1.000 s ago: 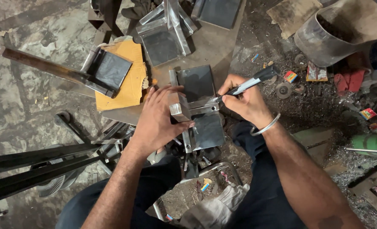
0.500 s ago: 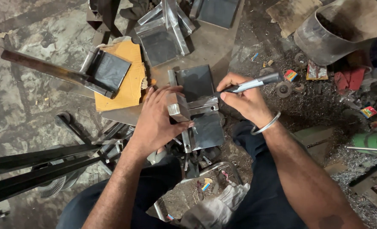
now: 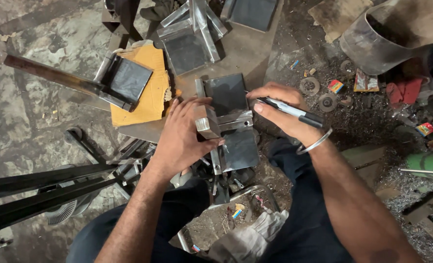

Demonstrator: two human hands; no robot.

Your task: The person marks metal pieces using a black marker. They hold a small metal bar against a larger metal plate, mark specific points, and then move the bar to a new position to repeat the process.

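My left hand [image 3: 182,136] grips a short shiny metal block [image 3: 206,122] that lies across a long metal channel piece [image 3: 231,122] with dark flat panels. My right hand [image 3: 279,109] holds a black and silver marker pen [image 3: 294,112], its tip pointing left at the channel's right edge, close to the block. A metal bangle [image 3: 316,142] sits on my right wrist. Both forearms reach in from the bottom of the view, over my dark trousers.
Similar metal channel pieces [image 3: 192,34] lie piled at the top. One more channel piece [image 3: 124,78] rests on an orange board [image 3: 148,100]. A rusty bar [image 3: 50,73] lies at left, black rods [image 3: 41,190] at lower left, a metal bucket [image 3: 392,34] at top right, cutting discs [image 3: 318,92] on gritty floor.
My right hand has turned the marker from pointing up-right to lying nearly level and shifted slightly. The left hand stays clamped on the metal block.
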